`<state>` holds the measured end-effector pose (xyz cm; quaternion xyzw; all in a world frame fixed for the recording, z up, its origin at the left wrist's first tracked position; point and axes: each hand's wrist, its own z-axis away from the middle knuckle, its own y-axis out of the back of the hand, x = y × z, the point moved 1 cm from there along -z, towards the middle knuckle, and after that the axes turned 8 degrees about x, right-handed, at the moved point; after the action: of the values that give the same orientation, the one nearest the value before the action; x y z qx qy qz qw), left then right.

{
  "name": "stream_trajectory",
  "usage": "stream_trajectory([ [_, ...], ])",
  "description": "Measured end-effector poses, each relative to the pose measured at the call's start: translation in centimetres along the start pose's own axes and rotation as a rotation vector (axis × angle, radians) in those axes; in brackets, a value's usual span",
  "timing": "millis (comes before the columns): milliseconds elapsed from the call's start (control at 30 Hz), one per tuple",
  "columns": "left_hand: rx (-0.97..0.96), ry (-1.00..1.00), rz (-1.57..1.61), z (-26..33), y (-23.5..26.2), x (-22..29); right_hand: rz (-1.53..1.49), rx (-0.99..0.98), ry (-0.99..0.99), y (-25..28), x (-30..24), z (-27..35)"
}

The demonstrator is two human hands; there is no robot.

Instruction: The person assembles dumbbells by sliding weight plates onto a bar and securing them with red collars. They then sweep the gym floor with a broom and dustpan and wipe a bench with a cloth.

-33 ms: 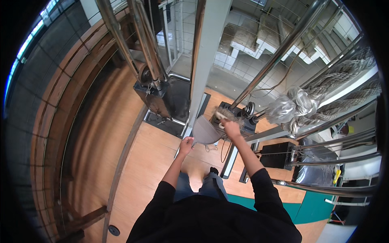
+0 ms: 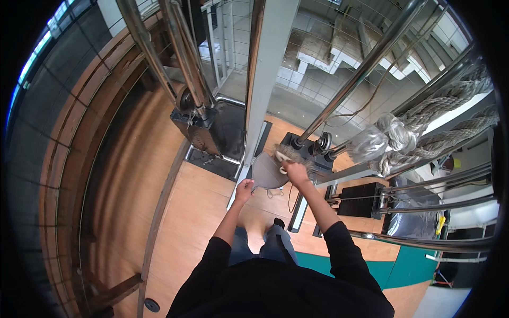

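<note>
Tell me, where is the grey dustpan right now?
The grey dustpan sits mid-picture in the head view, held by the left hand, beside the right hand with its brush.

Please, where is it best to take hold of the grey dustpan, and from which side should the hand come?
Probably by the narrow handle end of the grey dustpan, coming from below on the person's left. The left hand already has its grip there, and the wide scoop stays free for the small brush in the right hand.
</note>
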<state>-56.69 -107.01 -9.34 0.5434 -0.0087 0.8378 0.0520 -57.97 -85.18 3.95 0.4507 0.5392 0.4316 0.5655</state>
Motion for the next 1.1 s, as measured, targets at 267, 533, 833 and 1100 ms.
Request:
stream_trajectory([
  [267, -0.192, 0.054, -0.070, -1.4, 1.5, -0.2, -0.041, 0.353, -0.027, 2.8, -2.6, 1.4],
  [533, -0.096, 0.038, 0.002, -3.8, 1.4, -0.3, -0.182, 0.238, -0.156, 4.0, -2.5, -0.6],
  [833, -0.039, 0.079, 0.004, -4.2, 1.0, 0.1, -0.509, 0.293, -0.451, 2.6, -2.0, 0.5],
  [1100, -0.055, 0.062, -0.039, -2.8, 2.6, 0.1, -0.384, 0.546, -0.441, 0.7, 0.4, -10.1],
])
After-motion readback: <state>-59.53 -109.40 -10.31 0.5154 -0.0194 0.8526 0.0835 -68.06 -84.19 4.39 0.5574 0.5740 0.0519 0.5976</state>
